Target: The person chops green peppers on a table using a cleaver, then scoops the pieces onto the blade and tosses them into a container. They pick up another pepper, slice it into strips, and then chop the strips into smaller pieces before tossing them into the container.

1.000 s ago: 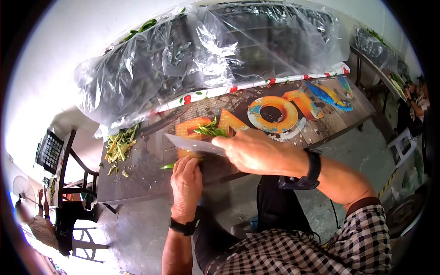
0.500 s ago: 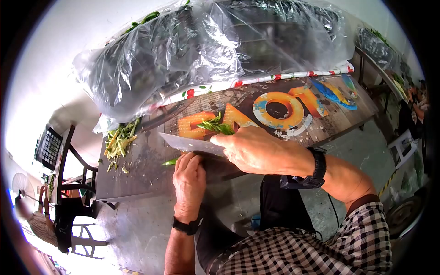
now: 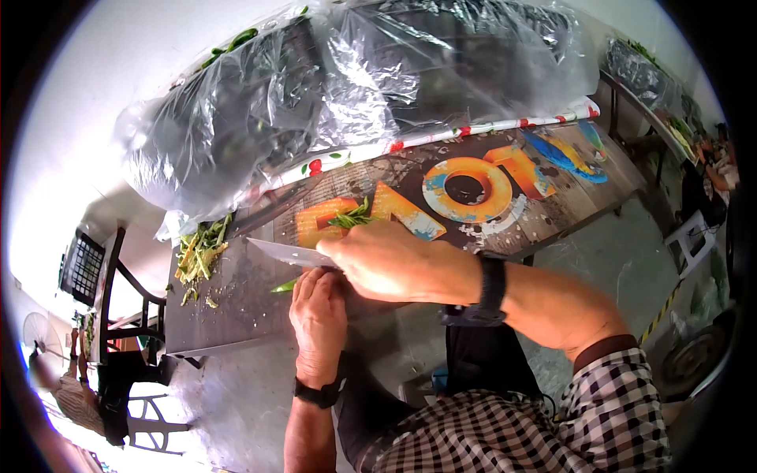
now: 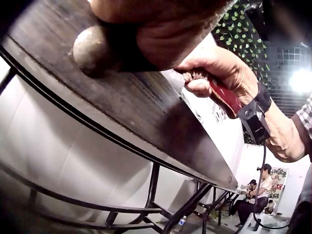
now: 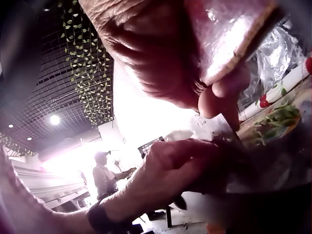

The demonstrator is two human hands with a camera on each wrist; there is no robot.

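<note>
My right hand (image 3: 394, 260) grips a kitchen knife by its red handle (image 4: 225, 97). The broad blade (image 3: 290, 253) points left, just beyond the fingers of my left hand (image 3: 318, 315). That left hand bends over a slim green vegetable (image 3: 285, 286) near the table's front edge; only its pointed tip shows, left of the fingers, in the head view. Cut green pieces (image 3: 352, 217) lie behind my right hand. At the table's left end is a pile of yellow-green scraps (image 3: 202, 251), with small bits around it.
The printed table (image 3: 236, 319) carries a long plastic-covered bulk (image 3: 260, 102) along its back, with green vegetables (image 3: 229, 49) on top. Other people sit at tables on the left (image 3: 75, 398) and far right (image 3: 721, 169). A white stool (image 3: 690, 246) stands at right.
My right hand and the knife have moved left, so the blade reaches farther past my left fingers. The left hand stays bent over the green vegetable. The head view has shifted slightly.
</note>
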